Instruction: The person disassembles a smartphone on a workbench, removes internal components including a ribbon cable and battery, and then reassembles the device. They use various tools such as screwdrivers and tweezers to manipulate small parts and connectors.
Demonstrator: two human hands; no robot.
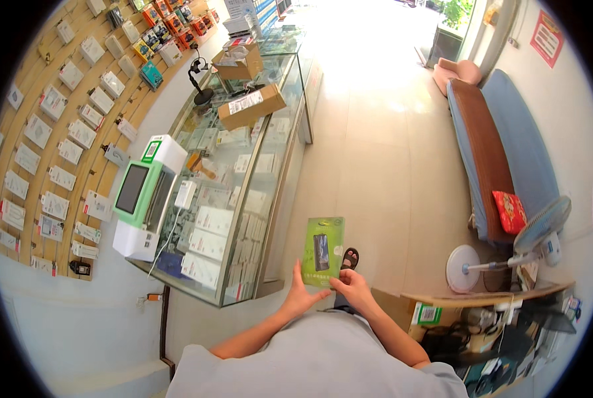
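In front of my body I hold up a flat green package [331,231] with a picture of a dark phone on its front. It looks like a thin retail pack and stands nearly upright toward me. My left hand [302,298] grips its lower left edge, the thumb reaching along the bottom and a finger up the side. At the lower right corner my right hand [355,290] pinches it, thumb in front. Fingers behind the pack are hidden. A sandalled foot [351,257] shows just beyond its right edge.
On the left stands a glass counter [243,229] bearing a green-and-white machine [137,192] and open cardboard boxes [251,106]. Packaged accessories hang on the slatted wall [77,159]. To the right are a blue sofa [519,126], a fan [542,225] and a cluttered wooden desk [469,302].
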